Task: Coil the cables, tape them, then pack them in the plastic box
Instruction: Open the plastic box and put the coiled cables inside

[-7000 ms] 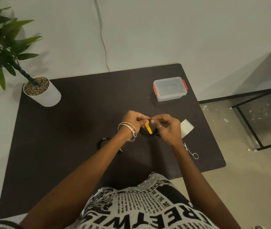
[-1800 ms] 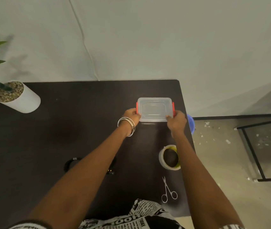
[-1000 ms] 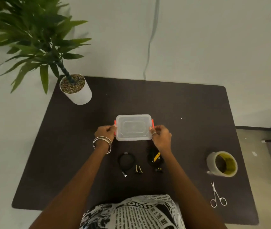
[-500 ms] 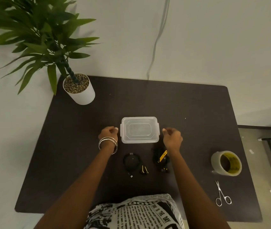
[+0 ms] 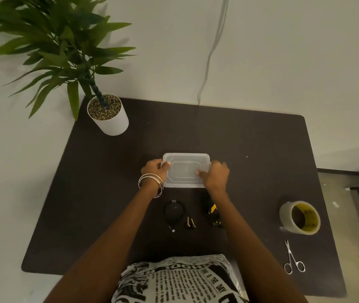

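While the clear plastic box (image 5: 186,169) is sitting lidded near the middle of the dark bench (image 5: 250,171), both hands are gripping it at its short ends. The left hand (image 5: 155,170), wearing thin bangles (image 5: 151,182) at the wrist, is curling over the box's left end with its thumb lying on the lid. The right hand (image 5: 215,174) is wrapping around the right end, fingers bent over the lid's edge. Between the 2 forearms, nearer the person, a coiled black cable (image 5: 173,212) is lying on the bench with its plug ends trailing beside it. Just to its right, a second black cable bundle with a yellow tag (image 5: 212,212) is lying partly hidden under the right forearm. Well apart on the right, a roll of clear tape (image 5: 300,217) is resting on the bench, and small scissors (image 5: 293,260) are lying nearer the front edge. At the far left corner a potted plant (image 5: 107,114) in a white pot is standing.
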